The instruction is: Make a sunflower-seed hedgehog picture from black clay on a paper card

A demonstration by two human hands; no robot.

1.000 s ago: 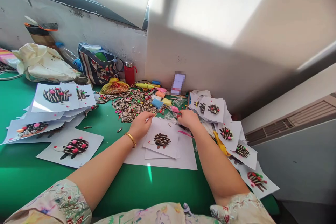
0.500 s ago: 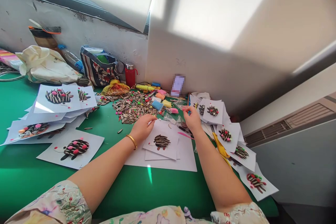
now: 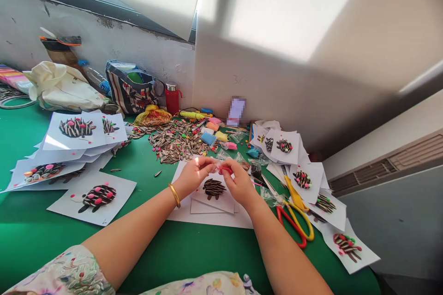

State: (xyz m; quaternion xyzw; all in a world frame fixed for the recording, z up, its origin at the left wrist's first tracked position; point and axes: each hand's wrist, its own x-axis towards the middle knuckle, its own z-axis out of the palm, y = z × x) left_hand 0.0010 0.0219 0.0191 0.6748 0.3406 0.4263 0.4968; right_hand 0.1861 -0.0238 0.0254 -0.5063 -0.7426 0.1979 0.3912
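Note:
My left hand [image 3: 194,176] and my right hand [image 3: 238,183] meet fingertip to fingertip over the card in the middle. Between them is a small clear plastic bag [image 3: 218,163] with a lump of red clay [image 3: 227,170] at its right end. The left fingers pinch the bag, while the right thumb and fingers close on the red part. Below lies a white card [image 3: 197,206] bearing a hedgehog [image 3: 213,187] made of striped sunflower seeds. This card rests on other white sheets [image 3: 180,216]. The fingers hide its upper edge.
A heap of sunflower seeds [image 3: 173,140] lies behind my hands, with coloured clay packets such as a blue one [image 3: 208,138]. Scissors with red and yellow handles [image 3: 294,221] sit by my right forearm. Hedgehog cards stack up left [image 3: 69,145] and right [image 3: 294,147]. A red flask [image 3: 172,100] stands behind.
My right hand has moved left and nearer, bringing the clear bag to meet my left hand over the card. The scissors, covered by my right arm before, now show.

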